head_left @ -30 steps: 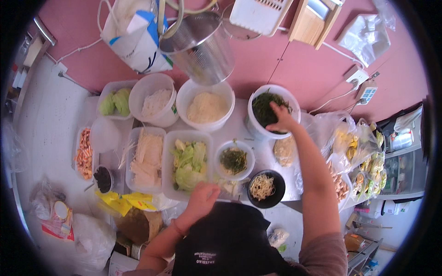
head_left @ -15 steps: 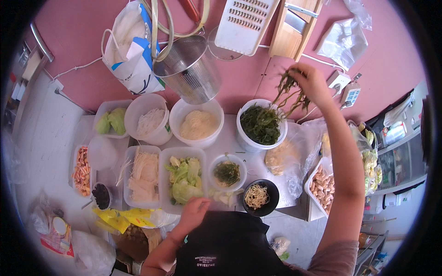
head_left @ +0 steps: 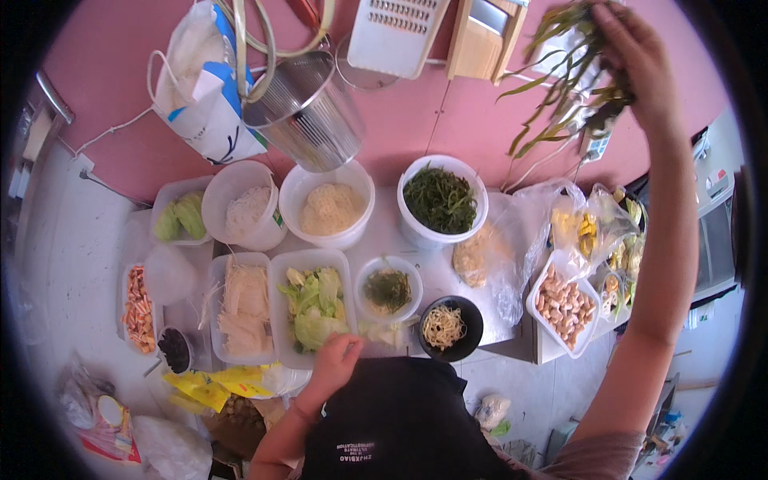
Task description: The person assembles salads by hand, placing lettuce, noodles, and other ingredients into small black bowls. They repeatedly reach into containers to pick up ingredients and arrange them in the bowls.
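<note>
High at the upper right, my right hand (head_left: 640,64) grips a loose bunch of dark green seaweed strips (head_left: 564,76) that dangle from the fingers. Below and to its left stands a white bucket (head_left: 410,228) filled with more of the same seaweed (head_left: 440,200). My left hand (head_left: 334,364) is at the near edge of a clear tub of lettuce (head_left: 316,308), its fingers curled in with nothing visible in them. Beside that tub sits a small round tub (head_left: 416,300) with some seaweed in it. A black bowl (head_left: 472,346) of pale noodle-like strands stands at its right.
Tubs of white noodles (head_left: 252,212), pale noodles (head_left: 330,210) and tofu-like strips (head_left: 246,312) line the table's left. A tray of brown sausage-like pieces (head_left: 564,308) stands right, beside plastic bags (head_left: 512,272). A metal strainer (head_left: 316,120) and graters (head_left: 396,36) hang on the pink wall.
My right hand has risen up and to the right, away from the bucket, with the seaweed hanging from it. The left hand stays by the lettuce tub, and the view has shifted slightly.
</note>
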Available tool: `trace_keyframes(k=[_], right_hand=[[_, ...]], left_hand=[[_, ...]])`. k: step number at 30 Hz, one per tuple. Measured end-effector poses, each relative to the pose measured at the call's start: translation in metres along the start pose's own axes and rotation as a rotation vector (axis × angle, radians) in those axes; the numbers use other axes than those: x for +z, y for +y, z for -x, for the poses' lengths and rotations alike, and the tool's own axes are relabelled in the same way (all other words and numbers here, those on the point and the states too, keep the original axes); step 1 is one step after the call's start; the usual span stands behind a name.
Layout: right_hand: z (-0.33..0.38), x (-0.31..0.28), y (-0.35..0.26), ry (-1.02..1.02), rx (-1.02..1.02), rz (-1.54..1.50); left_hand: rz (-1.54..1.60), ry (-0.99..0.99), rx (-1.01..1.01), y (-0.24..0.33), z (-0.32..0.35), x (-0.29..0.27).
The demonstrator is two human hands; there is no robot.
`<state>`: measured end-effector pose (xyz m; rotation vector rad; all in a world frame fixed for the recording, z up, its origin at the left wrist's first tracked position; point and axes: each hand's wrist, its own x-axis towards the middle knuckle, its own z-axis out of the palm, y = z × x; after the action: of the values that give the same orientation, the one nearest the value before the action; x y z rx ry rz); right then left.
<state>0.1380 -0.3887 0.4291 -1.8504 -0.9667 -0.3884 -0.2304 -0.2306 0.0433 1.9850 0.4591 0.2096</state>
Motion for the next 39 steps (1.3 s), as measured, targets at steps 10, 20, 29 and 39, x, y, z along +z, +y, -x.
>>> trace_keyframes(k=[10, 20, 29, 39], right_hand=[[0.161, 0.004, -0.008, -0.119, 0.371, -0.072], [0.434, 0.138, 0.162, -0.600, 0.793, -0.010], [0.373, 0.081, 0.114, -0.341, 0.664, -0.016], [0.390, 0.073, 0.097, -0.196, 0.999, -0.572]], left_hand=[[-0.159, 0.047, 0.150, -0.015, -0.046, -0.015], [-0.493, -0.140, 0.459, -0.004, -0.178, 0.024], [-0.875, -0.279, 0.470, -0.020, -0.210, 0.037], [-0.441, -0.420, 0.377, -0.001, -0.128, -0.001]])
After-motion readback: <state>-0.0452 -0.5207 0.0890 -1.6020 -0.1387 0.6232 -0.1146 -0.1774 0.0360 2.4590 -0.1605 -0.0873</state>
